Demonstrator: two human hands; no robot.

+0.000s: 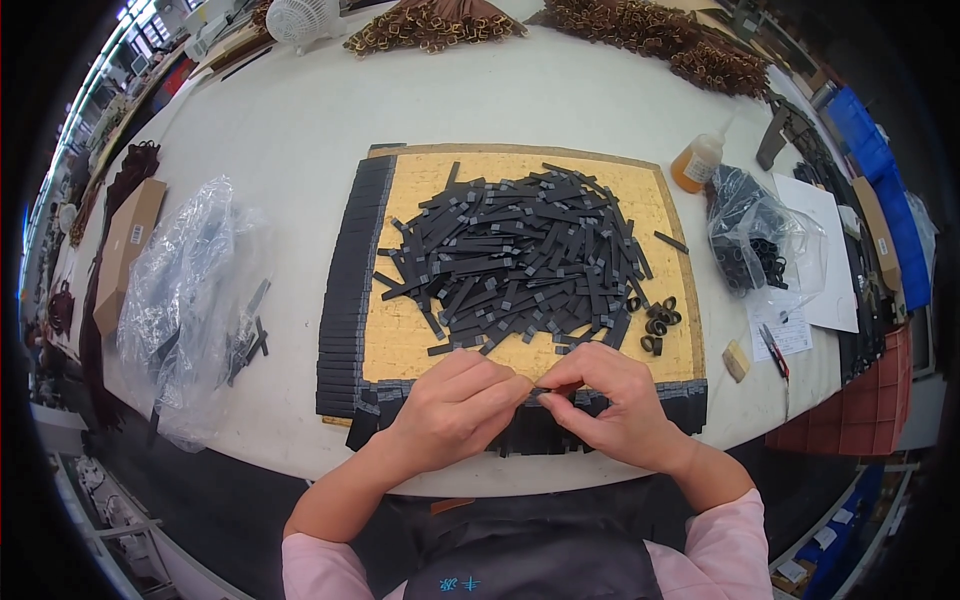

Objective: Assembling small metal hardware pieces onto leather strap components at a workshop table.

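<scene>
My left hand (460,405) and my right hand (615,400) meet over the near edge of a yellow board (410,180). Both are closed, fingertips pinching a small black strip (538,391) between them; most of it is hidden by the fingers. Just beyond them lies a heap of short black strips (530,250) with greyish ends. More black strips are laid side by side along the board's left edge (350,290) and its near edge, partly under my hands. Several small black loops (657,325) sit right of the heap.
On the left lie a clear plastic bag (185,310) and a cardboard box (130,250). To the right are a bottle of amber liquid (697,162), a bag of black loops (765,245), a pale block (736,361) and red-handled snips (774,352). Brown strap bundles (435,25) lie at the far edge.
</scene>
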